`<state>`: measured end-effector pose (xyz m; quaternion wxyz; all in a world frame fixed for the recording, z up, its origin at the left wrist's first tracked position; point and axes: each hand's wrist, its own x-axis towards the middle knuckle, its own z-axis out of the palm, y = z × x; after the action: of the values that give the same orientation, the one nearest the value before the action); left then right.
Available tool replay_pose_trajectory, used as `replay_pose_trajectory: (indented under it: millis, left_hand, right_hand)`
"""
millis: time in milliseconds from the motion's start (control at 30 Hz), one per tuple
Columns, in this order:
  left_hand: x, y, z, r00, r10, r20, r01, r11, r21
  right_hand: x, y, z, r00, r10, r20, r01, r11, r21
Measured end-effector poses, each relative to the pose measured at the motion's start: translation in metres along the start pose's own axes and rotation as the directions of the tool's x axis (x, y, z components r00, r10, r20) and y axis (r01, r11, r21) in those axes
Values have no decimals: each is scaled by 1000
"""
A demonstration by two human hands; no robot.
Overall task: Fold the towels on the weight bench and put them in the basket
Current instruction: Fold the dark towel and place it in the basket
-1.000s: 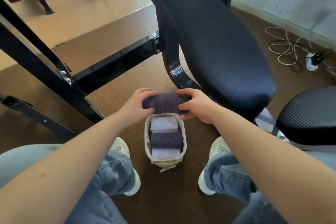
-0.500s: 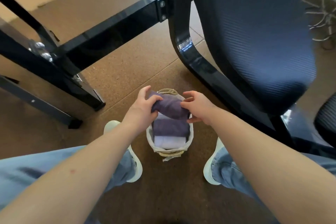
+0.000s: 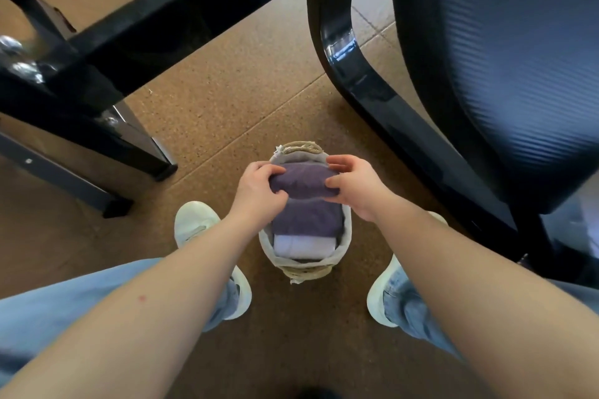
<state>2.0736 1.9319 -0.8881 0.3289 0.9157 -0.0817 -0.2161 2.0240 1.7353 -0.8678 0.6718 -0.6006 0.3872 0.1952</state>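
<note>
purple folded towel sits at the far end of the basket on the floor, pinched by the left hand and right hand at either end. nearer lie another purple towel and a pale towel.

Dressed in loose light blue denim jeans, faded and mottled at the right cuff, at eight o'clock and between four and five o'clock. Shod in pale off-white low sneakers with rounded toes: left sneaker at eight o'clock, right sneaker at five o'clock. Bare from forearms to left hand and right hand. Small spot on the left forearm, near eight o'clock.
</note>
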Motion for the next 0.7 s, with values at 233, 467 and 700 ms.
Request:
replay_pose_trajectory:
  millis: [233, 467, 700]
  left_hand:
    - [11, -5, 11, 984, -178, -14, 169, 955, -242]
    - [32, -15, 32, 999, -6, 46, 8, 998, -55]
    - [37, -33, 53, 988, 146, 42, -151, 977, 148]
  right_hand:
    - [24, 14, -6, 980, -196, 42, 189, 833, -519]
    - [35, 33, -2, 935, -334, 118, 302, 578, -758]
    - [48, 56, 10, 897, -429, 106, 332, 495, -803]
